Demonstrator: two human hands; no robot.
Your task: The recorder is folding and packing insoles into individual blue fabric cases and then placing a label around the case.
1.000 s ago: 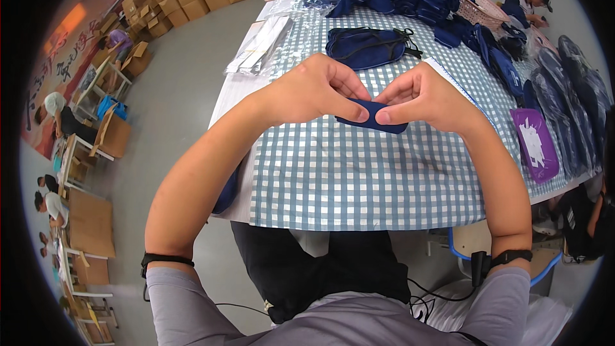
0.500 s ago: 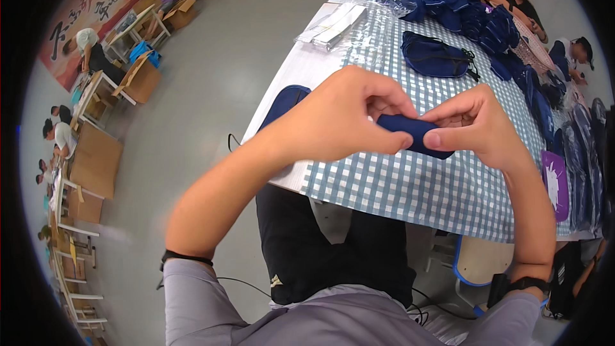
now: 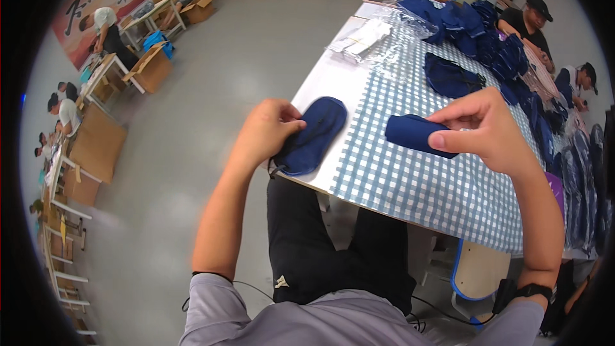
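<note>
My right hand (image 3: pixel 483 129) pinches a tight navy cloth roll (image 3: pixel 410 133) by its right end, thumb in front and fingers behind, over the checked tablecloth (image 3: pixel 378 173). My left hand (image 3: pixel 261 131) is at the table's left edge, thumb and forefinger closed on the side of a flat, oval navy cloth pouch (image 3: pixel 323 125) with dark cords. That pouch lies on the bare white strip of the table. Beyond my right hand lies another navy pouch (image 3: pixel 445 77) with dark cords, partly hidden by the hand.
Clear plastic bags with white contents (image 3: pixel 368 38) lie farther up the table. A heap of navy cloth items (image 3: pixel 464 22) fills the far right side, where other people sit working. A wooden-topped chair (image 3: pixel 480 269) stands below the near right edge.
My left hand has let go of the navy roll and moved left to the flat pouch. My right hand keeps the roll alone. The view has shifted slightly.
</note>
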